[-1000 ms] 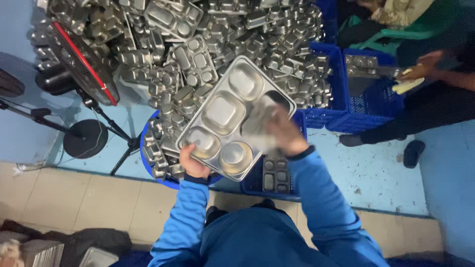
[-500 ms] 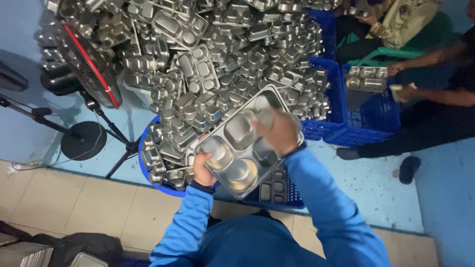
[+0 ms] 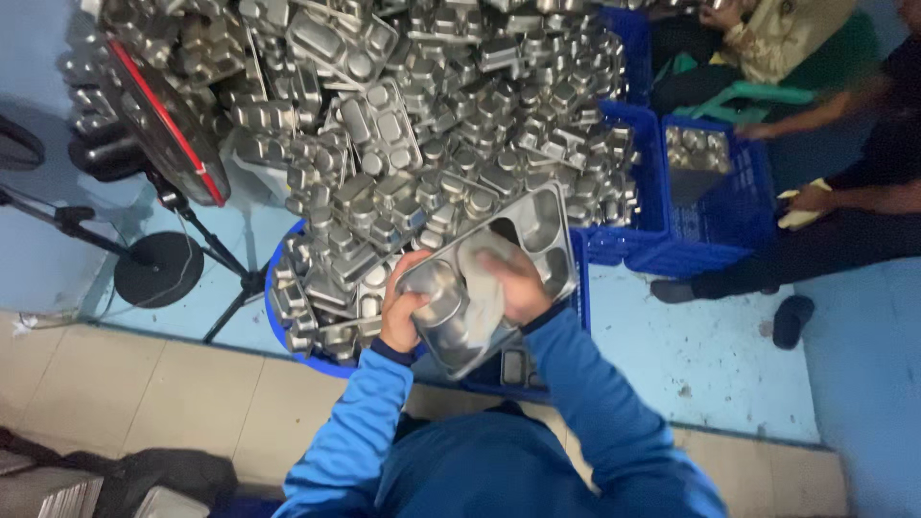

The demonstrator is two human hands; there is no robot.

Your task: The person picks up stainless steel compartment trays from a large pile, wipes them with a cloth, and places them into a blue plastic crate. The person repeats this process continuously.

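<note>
Fingers of my right hand [image 3: 518, 283] are curled down over a grey cloth [image 3: 480, 297], pressing it into the steel tray [image 3: 537, 225] near the middle of the frame. My left hand [image 3: 401, 321] is clamped on the tray's lower-left edge, thumb over the rim, holding it tilted toward me above the blue tub [image 3: 278, 326].

As I read it, this is the wiping step: the cloth sits across the middle compartments, while the upper-right compartments lie bare beside it. I judge the next move needs the cloth drawn on into those bare wells, with my left grip kept firm so the tray does not swing.

Beyond my hands, a great heap of trays [image 3: 413, 115] fills the upper centre of the frame. A fan on a stand [image 3: 158, 129] leans at upper left. At upper right, blue crates [image 3: 715, 206] hold more trays, and another person's hand [image 3: 815, 200] rests near them.
</note>
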